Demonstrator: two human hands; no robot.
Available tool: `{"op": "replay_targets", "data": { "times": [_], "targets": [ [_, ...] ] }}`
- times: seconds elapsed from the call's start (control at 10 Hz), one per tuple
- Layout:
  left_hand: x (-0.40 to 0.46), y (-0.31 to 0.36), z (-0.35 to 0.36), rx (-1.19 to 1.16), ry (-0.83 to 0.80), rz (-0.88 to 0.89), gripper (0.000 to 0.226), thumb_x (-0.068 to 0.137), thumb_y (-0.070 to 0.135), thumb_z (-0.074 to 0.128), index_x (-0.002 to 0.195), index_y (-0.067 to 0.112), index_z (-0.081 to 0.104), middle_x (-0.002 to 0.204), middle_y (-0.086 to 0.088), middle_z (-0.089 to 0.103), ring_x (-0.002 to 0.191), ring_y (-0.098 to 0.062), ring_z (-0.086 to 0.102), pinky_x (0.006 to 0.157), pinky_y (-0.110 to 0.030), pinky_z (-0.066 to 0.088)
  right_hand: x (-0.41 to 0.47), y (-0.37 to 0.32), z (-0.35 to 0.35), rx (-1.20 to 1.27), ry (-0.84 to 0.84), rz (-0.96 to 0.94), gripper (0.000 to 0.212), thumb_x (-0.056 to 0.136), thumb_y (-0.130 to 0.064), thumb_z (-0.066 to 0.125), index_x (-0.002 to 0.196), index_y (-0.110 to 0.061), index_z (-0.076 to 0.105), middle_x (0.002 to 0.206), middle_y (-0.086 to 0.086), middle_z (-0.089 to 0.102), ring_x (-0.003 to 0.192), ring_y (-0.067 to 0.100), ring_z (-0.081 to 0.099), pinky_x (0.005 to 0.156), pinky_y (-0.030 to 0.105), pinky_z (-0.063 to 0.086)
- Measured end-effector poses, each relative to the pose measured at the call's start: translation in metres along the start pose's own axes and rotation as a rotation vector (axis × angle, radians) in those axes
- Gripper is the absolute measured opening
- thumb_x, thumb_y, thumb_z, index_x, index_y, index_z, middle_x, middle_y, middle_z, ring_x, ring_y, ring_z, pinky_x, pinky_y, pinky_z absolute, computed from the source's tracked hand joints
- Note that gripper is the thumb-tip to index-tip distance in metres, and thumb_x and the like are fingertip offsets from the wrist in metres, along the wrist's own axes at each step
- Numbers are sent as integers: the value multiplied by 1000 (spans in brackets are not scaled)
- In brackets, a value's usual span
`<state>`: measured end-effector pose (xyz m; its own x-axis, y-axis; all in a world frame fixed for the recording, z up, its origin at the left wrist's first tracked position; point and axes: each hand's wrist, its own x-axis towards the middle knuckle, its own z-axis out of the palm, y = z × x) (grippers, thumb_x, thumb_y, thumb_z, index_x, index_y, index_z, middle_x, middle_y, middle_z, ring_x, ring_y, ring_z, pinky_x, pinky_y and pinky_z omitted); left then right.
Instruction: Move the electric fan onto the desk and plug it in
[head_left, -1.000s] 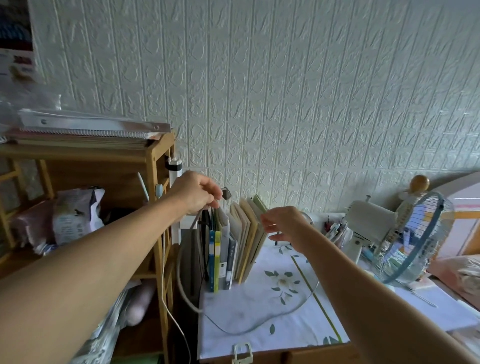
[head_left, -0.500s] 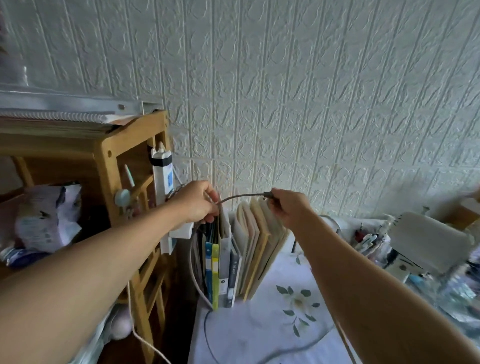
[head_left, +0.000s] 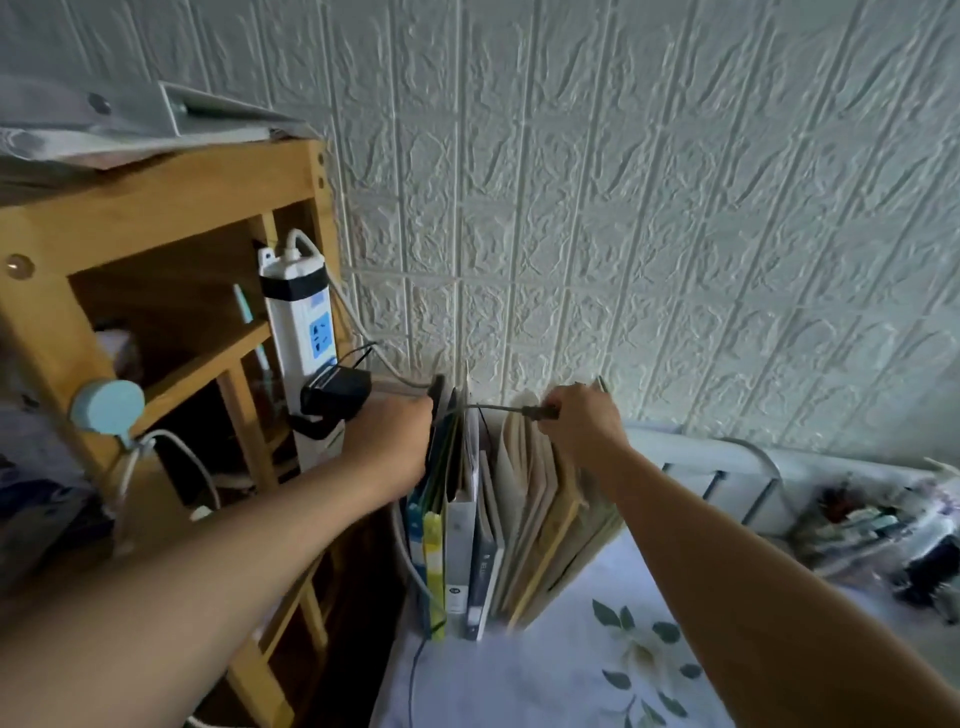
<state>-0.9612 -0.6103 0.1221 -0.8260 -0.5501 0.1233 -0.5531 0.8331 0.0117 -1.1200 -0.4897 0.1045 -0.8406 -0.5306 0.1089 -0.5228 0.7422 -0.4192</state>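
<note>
A floral cloth (head_left: 571, 670) covers the desk. Upright books (head_left: 467, 530) stand on it in a fanned row. Above them the right hand (head_left: 582, 423) pinches a dark plug (head_left: 540, 413); its thin cord (head_left: 483, 407) runs to the left hand (head_left: 389, 441), closed around it. Beyond, a white power strip (head_left: 301, 322) hangs on the wooden shelf (head_left: 156, 218). The fan is out of view.
</note>
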Motion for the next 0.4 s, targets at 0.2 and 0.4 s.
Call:
{"op": "replay_targets", "data": {
  "times": [0.2, 0.4],
  "targets": [
    [3, 3, 16, 86, -51, -43, 31, 83, -1, 56, 111, 11, 54, 108, -11, 63, 100, -31, 63, 64, -33, 43, 7, 5, 18, -246, -24, -69, 26, 92, -22, 54, 115, -25, 66, 117, 6, 62, 125, 25, 42, 105, 38, 29],
    [-1, 3, 22, 43, -52, -61, 35, 82, -2, 59, 114, 12, 53, 108, -12, 63, 99, -31, 64, 62, -32, 41, 2, 9, 21, -191, -41, -101, 38, 89, -19, 57, 126, -30, 58, 123, 5, 60, 126, 25, 37, 100, 37, 28]
  ]
}}
